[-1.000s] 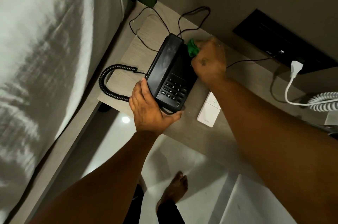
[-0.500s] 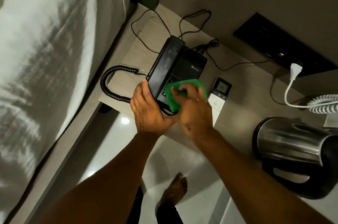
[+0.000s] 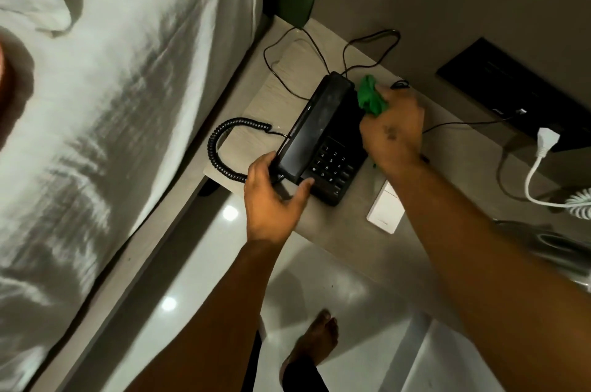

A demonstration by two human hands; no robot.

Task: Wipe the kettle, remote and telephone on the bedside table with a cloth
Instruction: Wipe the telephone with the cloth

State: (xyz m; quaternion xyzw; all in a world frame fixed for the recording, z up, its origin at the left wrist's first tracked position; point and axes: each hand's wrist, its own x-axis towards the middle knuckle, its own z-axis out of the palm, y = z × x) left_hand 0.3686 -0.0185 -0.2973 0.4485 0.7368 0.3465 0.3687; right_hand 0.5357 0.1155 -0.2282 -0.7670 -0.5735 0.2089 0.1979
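Note:
A black telephone (image 3: 315,136) with its handset on the cradle lies on the pale bedside table (image 3: 345,241). My left hand (image 3: 271,199) grips the phone's near end, fingers wrapped around the base. A bunched green cloth (image 3: 371,99) sits in my right hand (image 3: 391,132), pressed against the far right part of the phone above the keypad. The white remote (image 3: 385,211) lies right of the phone, its upper half hidden by my right forearm. Only a dark, blurred sliver of the metal kettle (image 3: 556,247) shows at the right edge.
A coiled black handset cord (image 3: 224,148) loops left of the phone, and thin black cables (image 3: 319,49) trail behind it. A white plug and cord (image 3: 543,148) hang by a black wall panel (image 3: 511,94). The white bed (image 3: 112,104) borders the table's left. My bare foot (image 3: 315,340) stands on glossy floor.
My right hand has swept the green cloth from the keypad at the phone's near end up to its far right end. My forearm now hides most of the remote and kettle.

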